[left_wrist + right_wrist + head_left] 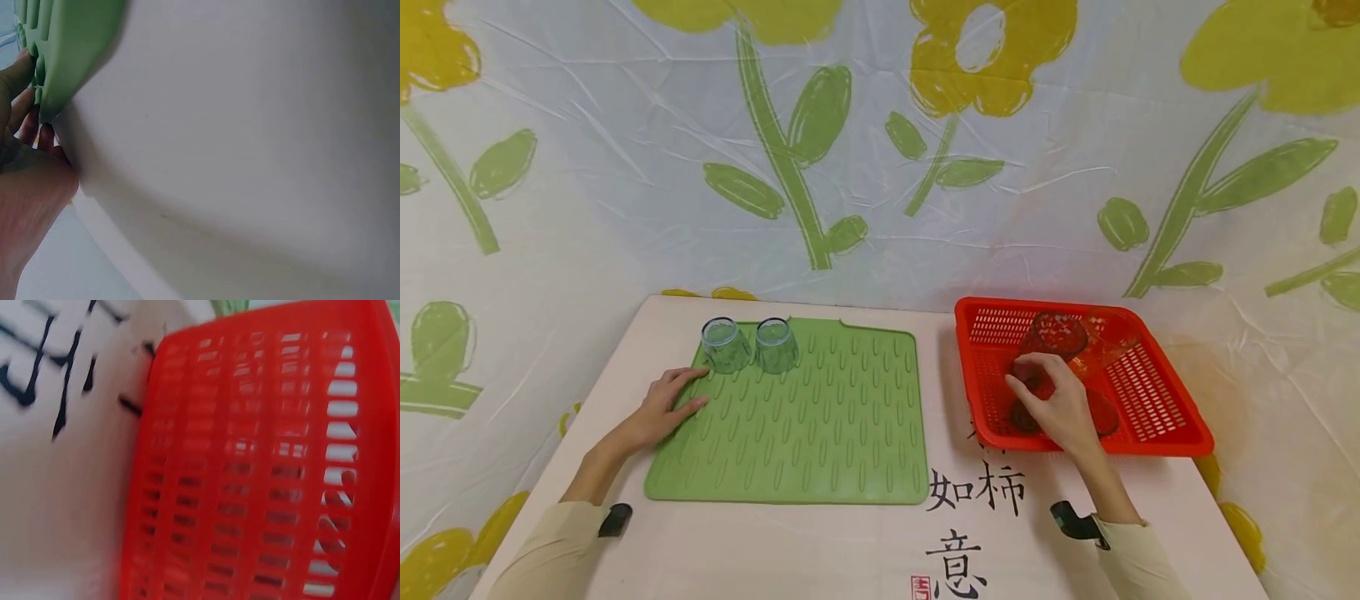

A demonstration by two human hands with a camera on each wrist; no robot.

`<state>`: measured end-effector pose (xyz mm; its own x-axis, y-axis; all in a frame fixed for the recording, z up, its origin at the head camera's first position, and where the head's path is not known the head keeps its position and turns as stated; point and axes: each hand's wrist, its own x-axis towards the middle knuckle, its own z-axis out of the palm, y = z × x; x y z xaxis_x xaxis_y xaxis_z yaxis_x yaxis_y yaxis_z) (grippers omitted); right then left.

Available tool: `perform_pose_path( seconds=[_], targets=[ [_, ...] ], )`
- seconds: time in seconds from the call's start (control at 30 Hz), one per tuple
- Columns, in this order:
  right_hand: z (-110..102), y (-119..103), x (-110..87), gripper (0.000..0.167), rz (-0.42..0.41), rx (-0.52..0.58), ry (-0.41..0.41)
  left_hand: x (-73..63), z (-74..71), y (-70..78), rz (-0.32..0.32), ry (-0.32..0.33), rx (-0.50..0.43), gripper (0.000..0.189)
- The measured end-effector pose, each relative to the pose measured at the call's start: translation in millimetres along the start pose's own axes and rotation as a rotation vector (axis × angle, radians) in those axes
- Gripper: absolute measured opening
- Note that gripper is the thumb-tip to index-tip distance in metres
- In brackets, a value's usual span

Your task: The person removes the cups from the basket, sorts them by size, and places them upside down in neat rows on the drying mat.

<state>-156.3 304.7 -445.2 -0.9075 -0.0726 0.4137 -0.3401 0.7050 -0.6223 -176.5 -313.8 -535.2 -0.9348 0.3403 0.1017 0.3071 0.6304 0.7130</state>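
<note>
My left hand (661, 410) rests at the left edge of the green ribbed drying mat (820, 433), fingers loosely extended. In the left wrist view, the fingertips touch the mat's rim (62, 94). Two clear glasses, a left one (726, 346) and a right one (777, 347), stand side by side near the mat's back left corner. My right hand (1060, 404) is over the red plastic basket (1157, 408), thumb and fingers curved apart above a glass (1103, 414) partly hidden by the hand. Farther back in the basket sits another glass (1058, 335).
A further clear glass (1108, 333) is at the basket's back right. The white tabletop (760, 550) carries black brush characters (955, 567) in front of the basket. A flower-printed sheet (880, 167) hangs behind the table.
</note>
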Motion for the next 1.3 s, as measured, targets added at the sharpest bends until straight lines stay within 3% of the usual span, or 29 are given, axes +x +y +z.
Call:
perform_pose_path(
  seconds=[0.57, 0.8, 0.93, 1.1, 1.3],
  targets=[
    [-21, 16, -8.6, 0.051, 0.027, -0.147, -0.234, -2.6, 0.1, 1.9, 0.023, 0.030, 0.017, 0.047],
    [-27, 17, -2.5, 0.071, 0.047, -0.148, -0.432, -3.8, -0.4, 2.4, -0.002, 0.020, 0.011, 0.048],
    [-28, 16, 3.0, 0.073, 0.017, -0.136, -0.533, -3.2, 1.0, 3.4, -0.015, 0.014, 0.002, 0.049],
    [-25, 16, 6.0, 0.075, -0.009, -0.131, -0.566, -3.2, 2.0, 2.6, -0.014, 0.017, 0.008, 0.049],
    [-23, 17, 4.5, 0.079, 0.054, -0.060, -0.513, -3.8, 2.8, -0.3, -0.004, 0.021, 0.014, 0.049]
  ],
)
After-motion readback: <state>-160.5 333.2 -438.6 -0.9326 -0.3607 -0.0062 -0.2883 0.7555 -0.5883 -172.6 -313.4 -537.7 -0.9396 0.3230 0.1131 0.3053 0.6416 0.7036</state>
